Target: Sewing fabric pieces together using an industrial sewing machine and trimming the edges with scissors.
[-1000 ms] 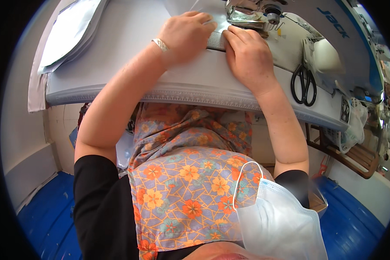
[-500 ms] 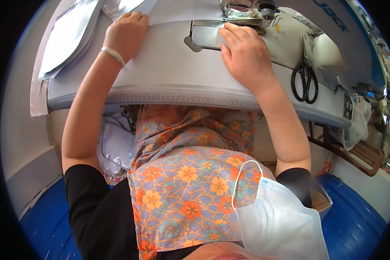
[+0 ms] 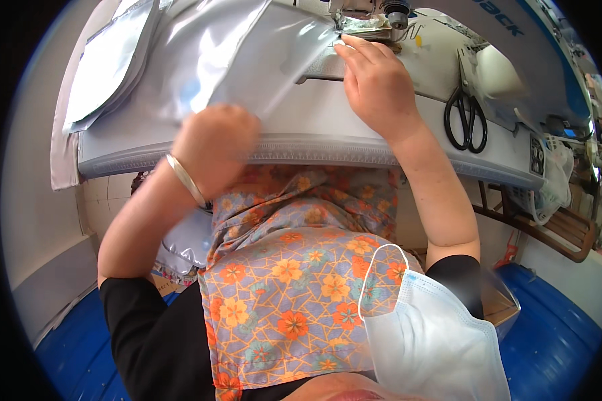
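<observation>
A shiny, translucent grey plastic sheet (image 3: 257,63) stretches across the sewing table from the sewing machine's needle area (image 3: 338,20) toward me. My left hand (image 3: 217,147), blurred by motion, is closed like a fist at the sheet's near edge, above the table's front rim. My right hand (image 3: 384,90) lies with outstretched fingers beside the machine's presser area, fingertips touching the sheet's right corner. The sheet covers most of the metal plate (image 3: 324,63) next to these fingers.
Black-handled scissors (image 3: 466,120) lie right of my right hand. Stacked shiny grey pieces (image 3: 110,67) rest at the table's left. A ruler strip (image 3: 301,148) runs along the front edge. A white face mask (image 3: 435,334) hangs over my flowered apron (image 3: 287,294).
My left hand has come down toward me and slightly right, bringing the plastic sheet over the near tabletop and metal plate. My right hand has stayed almost in place.
</observation>
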`<control>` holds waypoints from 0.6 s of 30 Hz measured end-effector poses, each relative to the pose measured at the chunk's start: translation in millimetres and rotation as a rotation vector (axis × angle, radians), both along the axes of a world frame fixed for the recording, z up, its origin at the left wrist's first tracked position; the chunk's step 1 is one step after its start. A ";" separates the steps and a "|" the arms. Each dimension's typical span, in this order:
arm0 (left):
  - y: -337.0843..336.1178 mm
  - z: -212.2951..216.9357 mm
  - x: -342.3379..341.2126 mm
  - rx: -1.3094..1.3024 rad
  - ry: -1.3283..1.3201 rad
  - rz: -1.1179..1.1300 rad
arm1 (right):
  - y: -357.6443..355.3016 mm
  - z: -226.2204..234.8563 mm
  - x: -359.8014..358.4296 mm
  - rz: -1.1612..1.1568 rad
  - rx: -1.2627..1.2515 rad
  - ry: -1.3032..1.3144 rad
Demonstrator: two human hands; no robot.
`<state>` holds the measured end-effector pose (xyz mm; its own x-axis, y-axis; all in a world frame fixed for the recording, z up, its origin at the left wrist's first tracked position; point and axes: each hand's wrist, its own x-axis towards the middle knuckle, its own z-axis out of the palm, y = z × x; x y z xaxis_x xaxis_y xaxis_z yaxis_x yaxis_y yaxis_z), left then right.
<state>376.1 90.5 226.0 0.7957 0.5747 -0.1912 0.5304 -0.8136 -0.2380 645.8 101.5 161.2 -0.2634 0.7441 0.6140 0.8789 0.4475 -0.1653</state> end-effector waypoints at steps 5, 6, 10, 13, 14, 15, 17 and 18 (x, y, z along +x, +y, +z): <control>-44.0 -10.5 31.4 -0.266 -0.202 -0.296 | -1.7 1.7 0.0 0.072 -0.055 -0.048; -46.2 -13.9 35.4 -0.279 -0.234 -0.304 | -1.6 1.6 0.0 0.055 -0.060 -0.054; -48.1 -13.1 45.2 -0.346 -0.364 -0.240 | 0.6 0.6 2.5 0.032 -0.041 -0.043; -54.9 -14.4 48.4 -0.395 -0.452 -0.211 | -3.5 1.6 9.6 0.054 -0.065 0.005; -59.8 -18.5 46.9 -0.388 -0.510 -0.221 | -12.0 5.8 17.5 -0.003 -0.125 0.085; -63.3 -22.8 45.3 -0.376 -0.564 -0.223 | -20.8 9.3 27.3 -0.051 -0.187 0.169; -66.1 -30.4 40.9 -0.388 -0.624 -0.179 | -50.7 23.6 57.3 -0.292 -0.197 0.138; -66.5 -32.1 39.5 -0.404 -0.688 -0.166 | -65.7 16.8 82.9 -0.445 -0.143 0.110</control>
<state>415.6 24.0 193.9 0.8790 0.4307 0.2046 0.3163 -0.8478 0.4258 728.7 35.8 177.9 0.1608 0.8487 0.5038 0.9537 -0.0021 -0.3009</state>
